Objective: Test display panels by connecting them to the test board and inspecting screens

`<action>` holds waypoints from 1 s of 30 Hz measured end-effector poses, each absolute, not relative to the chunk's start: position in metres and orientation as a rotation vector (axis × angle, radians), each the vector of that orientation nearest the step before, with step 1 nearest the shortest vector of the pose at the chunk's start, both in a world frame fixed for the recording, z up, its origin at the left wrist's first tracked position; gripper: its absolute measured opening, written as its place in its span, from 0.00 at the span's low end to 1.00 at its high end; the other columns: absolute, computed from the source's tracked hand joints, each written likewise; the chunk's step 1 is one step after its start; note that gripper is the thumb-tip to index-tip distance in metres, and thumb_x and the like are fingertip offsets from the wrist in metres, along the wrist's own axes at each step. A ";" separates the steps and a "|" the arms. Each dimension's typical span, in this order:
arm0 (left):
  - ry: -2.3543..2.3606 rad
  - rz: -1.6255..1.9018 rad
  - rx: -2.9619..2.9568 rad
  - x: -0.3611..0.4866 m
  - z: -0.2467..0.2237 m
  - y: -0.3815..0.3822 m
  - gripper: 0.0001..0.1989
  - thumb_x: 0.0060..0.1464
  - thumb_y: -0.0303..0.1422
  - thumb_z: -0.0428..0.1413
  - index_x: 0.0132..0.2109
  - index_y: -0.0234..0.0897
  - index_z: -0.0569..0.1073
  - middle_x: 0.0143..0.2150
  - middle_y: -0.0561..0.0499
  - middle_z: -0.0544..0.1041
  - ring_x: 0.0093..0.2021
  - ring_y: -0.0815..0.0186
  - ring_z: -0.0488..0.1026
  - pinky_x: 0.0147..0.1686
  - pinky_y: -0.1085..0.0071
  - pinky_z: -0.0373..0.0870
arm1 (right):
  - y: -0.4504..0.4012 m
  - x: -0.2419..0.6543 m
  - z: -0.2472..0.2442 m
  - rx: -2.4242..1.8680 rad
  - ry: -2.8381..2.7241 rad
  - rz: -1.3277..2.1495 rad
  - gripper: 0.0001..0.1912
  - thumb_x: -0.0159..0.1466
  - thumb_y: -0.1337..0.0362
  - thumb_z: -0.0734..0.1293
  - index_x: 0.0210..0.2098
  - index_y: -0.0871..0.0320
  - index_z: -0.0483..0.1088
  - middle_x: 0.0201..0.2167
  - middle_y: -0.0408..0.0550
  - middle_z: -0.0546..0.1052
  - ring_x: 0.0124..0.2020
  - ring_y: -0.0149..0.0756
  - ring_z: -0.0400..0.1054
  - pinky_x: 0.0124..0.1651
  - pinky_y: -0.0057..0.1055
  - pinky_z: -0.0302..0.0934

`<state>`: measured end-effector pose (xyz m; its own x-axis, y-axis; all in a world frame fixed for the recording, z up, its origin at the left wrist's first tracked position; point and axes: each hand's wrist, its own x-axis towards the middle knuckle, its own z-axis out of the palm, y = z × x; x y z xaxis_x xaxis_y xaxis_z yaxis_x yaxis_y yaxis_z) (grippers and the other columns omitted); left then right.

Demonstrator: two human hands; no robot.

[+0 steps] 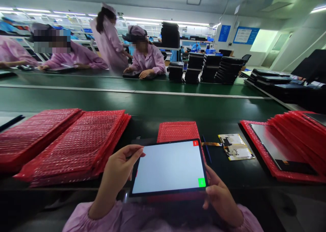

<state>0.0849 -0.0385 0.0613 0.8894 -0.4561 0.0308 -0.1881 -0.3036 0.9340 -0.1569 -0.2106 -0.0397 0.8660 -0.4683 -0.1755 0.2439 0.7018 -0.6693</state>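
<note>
A lit tablet screen (169,169) is tilted up in front of me, mostly white, with a red square in its upper right corner and a green one in its lower right. My left hand (119,167) is closed at the screen's upper left corner, thumb and forefinger pinched together. At the lower right edge, my right hand (220,194) grips the screen with the thumb in front and fingers behind. An orange flex cable (211,144) runs from the screen's right side to a circuit board (236,147) on the bench. A dark blue stick (207,150) lies beside the cable.
Red bubble-wrap sleeves (76,143) are stacked at left, with another red sleeve (178,131) behind the screen. At right, a dark panel (282,147) rests on more red sleeves. Across the green conveyor (152,104), co-workers in pink (150,57) work beside black stacks (195,67).
</note>
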 end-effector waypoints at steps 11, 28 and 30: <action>-0.515 -0.318 1.966 0.088 0.060 -0.040 0.23 0.46 0.50 0.56 0.39 0.35 0.72 0.32 0.48 0.79 0.09 0.77 0.56 0.10 0.76 0.50 | -0.211 -0.156 -0.039 -0.682 0.322 -0.399 0.34 0.47 0.73 0.71 0.52 0.44 0.72 0.33 0.44 0.78 0.25 0.33 0.71 0.17 0.23 0.69; -0.164 -0.683 1.401 0.084 0.020 -0.038 0.29 0.38 0.38 0.64 0.50 0.36 0.70 0.37 0.47 0.80 0.34 0.58 0.77 0.32 0.67 0.71 | -0.229 -0.169 -0.043 -1.233 0.377 -0.552 0.28 0.58 0.62 0.69 0.58 0.43 0.66 0.45 0.48 0.79 0.38 0.44 0.76 0.35 0.39 0.74; -0.095 -0.674 1.290 0.080 0.014 -0.042 0.30 0.35 0.33 0.65 0.50 0.35 0.70 0.35 0.49 0.80 0.31 0.60 0.76 0.30 0.69 0.71 | -0.234 -0.162 -0.040 -1.675 0.502 -0.822 0.28 0.61 0.62 0.66 0.61 0.46 0.62 0.59 0.51 0.69 0.55 0.50 0.68 0.53 0.50 0.67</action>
